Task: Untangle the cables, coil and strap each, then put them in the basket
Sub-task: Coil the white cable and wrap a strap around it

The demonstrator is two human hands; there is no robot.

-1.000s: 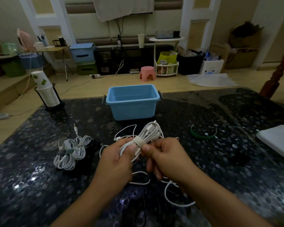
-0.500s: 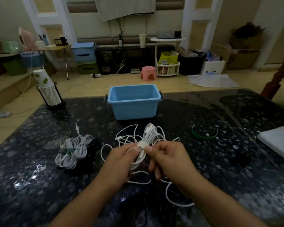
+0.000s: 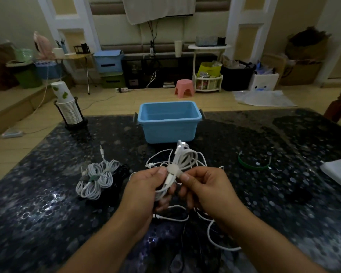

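Both hands [image 3: 177,186] pinching white coiled cable [image 3: 182,161], pale strap [image 3: 173,168] at middle

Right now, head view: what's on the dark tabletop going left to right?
Paper cup stack in its holder → strapped white cable bundle → white cable coil held in both hands → green strap → white flat object at the right edge.
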